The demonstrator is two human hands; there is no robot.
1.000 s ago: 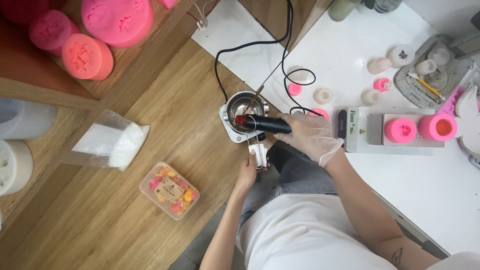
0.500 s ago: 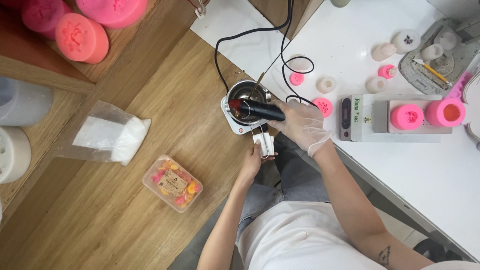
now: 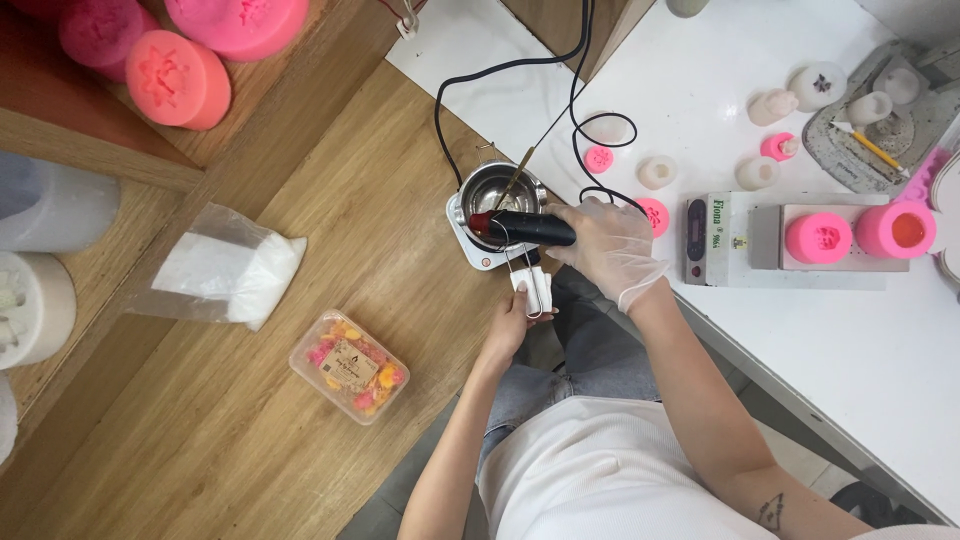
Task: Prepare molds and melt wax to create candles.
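Gloved right hand (image 3: 610,245) grips black heat gun (image 3: 530,228); left hand (image 3: 515,320) apparently pinches pot handle (image 3: 533,290).

The right hand (image 3: 612,248) wears a thin clear glove and is stretched forward and to the left, fingers curled shut in a grip, palm facing down. Its forearm runs back bare, with a small tattoo near the elbow. The left hand (image 3: 515,318) is bare, just below and left of the right, fingers pinched closed, wrist straight.
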